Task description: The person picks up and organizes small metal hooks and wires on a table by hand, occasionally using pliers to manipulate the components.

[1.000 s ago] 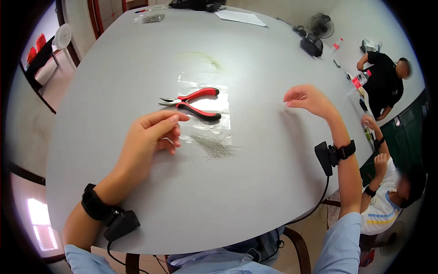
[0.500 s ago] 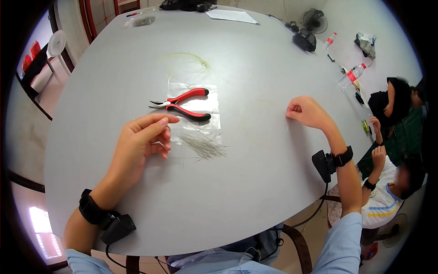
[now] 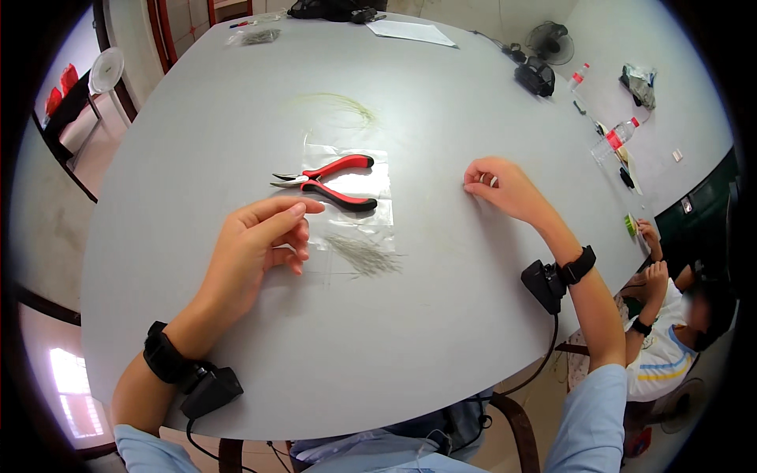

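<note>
My left hand hovers over the table beside the bent-nose pliers with red and black handles. Its thumb and index finger press together, and the other fingers curl inward; anything pinched there is too fine to make out. The pliers lie on a clear plastic bag. Just right of my left fingers is a pile of thin silver pins, partly on the bag's lower end. Farther right, my right hand holds thumb and fingertips together in a pinch above bare table; what it grips, if anything, cannot be seen.
A thin yellow-green bundle of strands lies beyond the pliers. At the far edge are a bag of silver pieces and a white sheet. Bottles stand along the right edge, near a seated person. Cameras are strapped to both my wrists.
My right hand has moved left over the table, closer to the pliers, still pinched. My left hand stays in nearly the same place. The whole view has shifted slightly.
</note>
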The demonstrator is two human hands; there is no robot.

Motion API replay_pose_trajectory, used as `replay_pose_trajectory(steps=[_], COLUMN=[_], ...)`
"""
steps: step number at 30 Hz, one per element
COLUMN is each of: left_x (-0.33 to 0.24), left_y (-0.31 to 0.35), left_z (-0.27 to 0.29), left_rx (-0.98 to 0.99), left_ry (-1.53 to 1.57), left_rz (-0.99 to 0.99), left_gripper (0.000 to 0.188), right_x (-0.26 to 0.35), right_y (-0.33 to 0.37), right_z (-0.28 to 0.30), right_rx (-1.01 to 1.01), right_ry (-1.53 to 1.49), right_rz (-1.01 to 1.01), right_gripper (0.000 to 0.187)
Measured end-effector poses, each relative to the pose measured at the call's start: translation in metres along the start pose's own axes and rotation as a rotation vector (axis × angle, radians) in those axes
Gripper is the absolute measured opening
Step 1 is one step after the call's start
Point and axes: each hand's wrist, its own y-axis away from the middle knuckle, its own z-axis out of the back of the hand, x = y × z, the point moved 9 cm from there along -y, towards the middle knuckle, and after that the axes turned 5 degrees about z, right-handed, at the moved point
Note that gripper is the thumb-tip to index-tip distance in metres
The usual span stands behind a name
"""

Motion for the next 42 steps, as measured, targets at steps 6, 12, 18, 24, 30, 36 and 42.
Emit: replay_pose_trajectory(steps=[6, 12, 18, 24, 30, 36, 42], left_x=[0.003, 0.0, 0.0, -0.001, 0.001, -0.002, -0.004], left_y=[0.003, 0.004, 0.004, 0.003, 0.002, 0.005, 0.004], left_z=[0.001, -0.002, -0.004, -0.003, -0.006, -0.007, -0.007], left_rx=[-0.008, 0.005, -0.009, -0.019, 0.019, 0.015, 0.023], left_ry=[0.007, 0.003, 0.008, 0.016, 0.008, -0.013, -0.016], left_rz=[0.037, 0.033, 0.047, 0.042, 0.029, 0.015, 0.007], left_gripper=[0.026, 0.026, 0.026, 0.025, 0.025, 0.024, 0.024], right_x=[0.011, 0.035, 0.067, 0.091, 0.078, 0.086, 0.105], right_y=[-0.005, -0.009, 0.014, 0.031, 0.029, 0.033, 0.04], right_z=[0.002, 0.002, -0.018, -0.032, -0.026, -0.019, -0.032], right_rx=[-0.004, 0.049, 0.184, 0.116, 0.19, 0.165, -0.04], right_ry=[0.061, -0.064, 0.115, 0.427, 0.155, 0.134, 0.393], right_rz=[0.069, 0.029, 0.193, 0.163, 0.004, 0.035, 0.17], right_gripper=[0.005, 0.01, 0.012, 0.007, 0.009, 0.007, 0.005])
